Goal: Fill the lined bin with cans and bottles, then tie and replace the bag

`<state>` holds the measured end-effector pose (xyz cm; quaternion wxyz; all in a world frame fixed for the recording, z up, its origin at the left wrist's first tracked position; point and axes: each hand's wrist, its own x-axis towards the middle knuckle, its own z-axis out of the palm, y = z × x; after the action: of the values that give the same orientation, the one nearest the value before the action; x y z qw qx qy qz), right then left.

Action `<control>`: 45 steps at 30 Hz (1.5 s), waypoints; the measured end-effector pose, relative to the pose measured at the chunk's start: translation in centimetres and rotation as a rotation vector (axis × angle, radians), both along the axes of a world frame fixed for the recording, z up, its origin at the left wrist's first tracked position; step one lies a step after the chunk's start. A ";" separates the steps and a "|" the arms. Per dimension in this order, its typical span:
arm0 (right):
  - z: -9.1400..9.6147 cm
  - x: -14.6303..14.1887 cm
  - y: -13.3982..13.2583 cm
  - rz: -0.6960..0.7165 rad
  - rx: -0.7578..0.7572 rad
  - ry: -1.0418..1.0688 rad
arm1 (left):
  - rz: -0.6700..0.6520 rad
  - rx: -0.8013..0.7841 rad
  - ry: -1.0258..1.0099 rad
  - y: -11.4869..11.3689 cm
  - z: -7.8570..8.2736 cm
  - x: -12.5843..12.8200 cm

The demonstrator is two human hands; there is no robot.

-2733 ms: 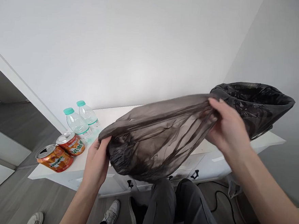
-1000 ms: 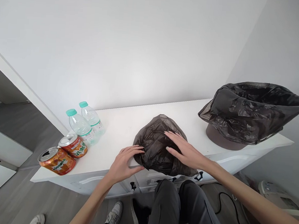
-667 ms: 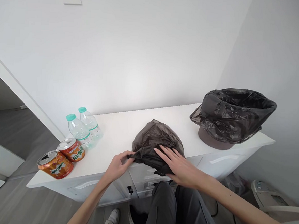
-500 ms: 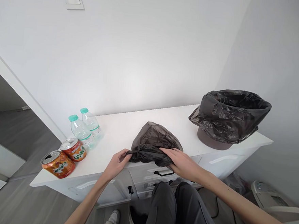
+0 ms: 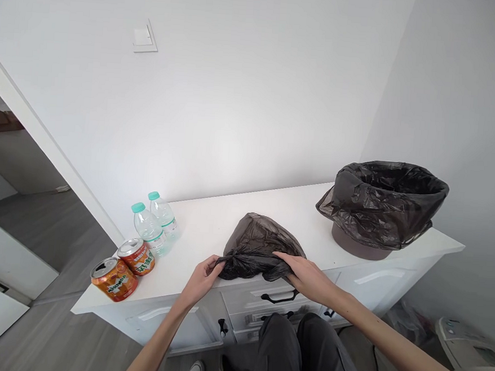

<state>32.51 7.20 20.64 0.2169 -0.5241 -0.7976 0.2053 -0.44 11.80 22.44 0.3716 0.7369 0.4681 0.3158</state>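
Note:
A thin dark grey plastic bag (image 5: 257, 240) lies bunched on the white cabinet top (image 5: 210, 228), near its front edge. My left hand (image 5: 204, 274) pinches the gathered left end of the bag. My right hand (image 5: 307, 273) lies on the bag's right front edge, fingers curled over the plastic and pressing it down. Both hands are at the cabinet's front edge, above the drawers.
A bin lined with a black bag (image 5: 382, 203) stands at the right end of the top. Two water bottles (image 5: 153, 227) and two orange drink cans (image 5: 125, 263) sit at the left end. Drawer handles (image 5: 280, 296) are below; my knees are in front.
The bag, held stretched in the air between both hands, was laid on the cabinet top, flattened and then gathered at its front edge. The view has shifted right and down slightly.

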 end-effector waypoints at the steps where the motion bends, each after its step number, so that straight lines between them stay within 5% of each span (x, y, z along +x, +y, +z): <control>1: 0.2 0.0 0.2 -0.004 -0.002 0.001 | 0.002 -0.002 0.000 0.1 0.0 0.0; 13: 6.5 -0.2 2.3 0.132 -0.044 -0.009 | 0.124 0.025 0.079 -0.4 -0.4 0.1; 17: 8.5 0.3 5.0 0.241 -0.152 0.083 | 0.216 0.125 0.120 0.1 0.7 0.5; 19: 9.3 0.5 6.4 0.245 -0.187 0.084 | 0.238 0.301 0.217 -0.1 2.0 0.9; 24: 9.7 0.2 9.7 0.379 -0.274 0.109 | -0.083 0.840 0.575 -2.7 5.2 2.7; 26: 9.7 0.0 11.3 0.395 -0.304 0.079 | -0.210 0.829 0.637 -3.5 5.2 3.1; 30: 9.8 -0.7 13.6 0.192 -0.155 -0.111 | -0.262 0.691 0.698 -3.1 2.9 2.7; 34: 8.9 -2.3 11.9 0.092 0.038 -0.111 | -0.250 0.672 0.666 -1.3 -0.2 2.3; 38: 6.3 -4.5 7.6 0.239 0.303 -0.043 | -0.209 0.640 0.642 -0.5 -2.1 3.0; 45: -0.8 -5.5 4.9 0.171 0.202 -0.042 | -0.104 0.573 0.592 -0.6 -2.8 3.2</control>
<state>26.97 12.07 19.83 0.2335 -0.4337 -0.8604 0.1305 2.81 11.19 19.64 0.0163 0.8922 0.4101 0.1886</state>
